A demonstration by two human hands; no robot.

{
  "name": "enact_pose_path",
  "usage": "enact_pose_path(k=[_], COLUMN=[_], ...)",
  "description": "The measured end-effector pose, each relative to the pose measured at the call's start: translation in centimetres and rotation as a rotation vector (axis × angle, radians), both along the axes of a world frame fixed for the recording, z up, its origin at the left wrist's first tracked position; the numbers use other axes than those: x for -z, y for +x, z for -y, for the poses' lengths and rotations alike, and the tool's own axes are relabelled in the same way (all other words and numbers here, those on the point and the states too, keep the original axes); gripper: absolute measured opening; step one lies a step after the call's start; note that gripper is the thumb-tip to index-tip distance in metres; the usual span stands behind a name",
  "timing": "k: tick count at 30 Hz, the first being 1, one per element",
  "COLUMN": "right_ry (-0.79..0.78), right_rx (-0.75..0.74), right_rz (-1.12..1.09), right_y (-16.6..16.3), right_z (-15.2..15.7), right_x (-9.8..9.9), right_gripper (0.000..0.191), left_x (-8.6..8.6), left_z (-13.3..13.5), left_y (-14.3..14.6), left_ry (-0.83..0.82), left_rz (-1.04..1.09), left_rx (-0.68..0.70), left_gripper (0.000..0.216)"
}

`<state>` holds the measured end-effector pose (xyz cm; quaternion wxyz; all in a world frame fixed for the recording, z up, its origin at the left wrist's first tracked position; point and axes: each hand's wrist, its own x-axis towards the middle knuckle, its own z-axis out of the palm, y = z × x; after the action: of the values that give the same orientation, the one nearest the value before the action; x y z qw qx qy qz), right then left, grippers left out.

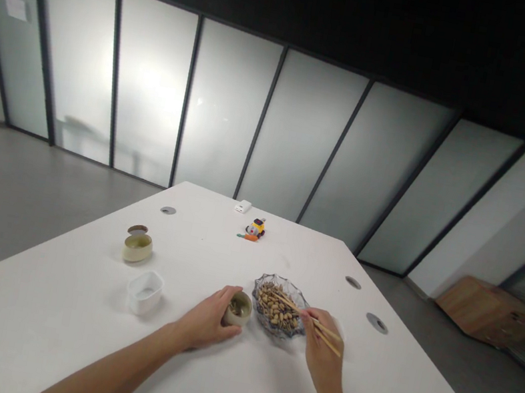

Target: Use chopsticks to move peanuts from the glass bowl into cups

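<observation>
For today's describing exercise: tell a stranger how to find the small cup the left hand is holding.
Start at the white table and find the glass dish of nuts near its front middle. Just left of it sits the small beige cup, wrapped by the left hand. Unlike the white square tub and the lidless beige pot farther left, it is being held.

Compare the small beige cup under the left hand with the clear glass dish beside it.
The small beige cup is opaque and round; the clear glass dish is see-through, wider and scalloped. The left hand grips the cup; the right hand holds wooden chopsticks over the nut-filled dish.
</observation>
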<state>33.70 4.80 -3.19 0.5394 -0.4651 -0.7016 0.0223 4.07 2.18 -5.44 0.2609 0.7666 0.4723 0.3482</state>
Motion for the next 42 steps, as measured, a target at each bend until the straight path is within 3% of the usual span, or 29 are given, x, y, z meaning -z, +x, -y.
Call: enact_pose_path(k=[8, 42], right_ry=[0.045, -0.058], right_rx=[-0.059, 0.063], right_rz=[0.024, -0.061], right_y=[-0.26, 0.41], right_z=[-0.12, -0.32], right_x=[0.41, 0.70], right_gripper=[0.043, 0.054], left_x=[-0.03, -0.17], left_z=[0.00, 0.14], left_y=[-0.02, 0.04], left_ry=[0.010, -0.007], left_rz=[-0.004, 0.003], left_rx=[0.003, 0.006], left_gripper=[0.079, 0.080])
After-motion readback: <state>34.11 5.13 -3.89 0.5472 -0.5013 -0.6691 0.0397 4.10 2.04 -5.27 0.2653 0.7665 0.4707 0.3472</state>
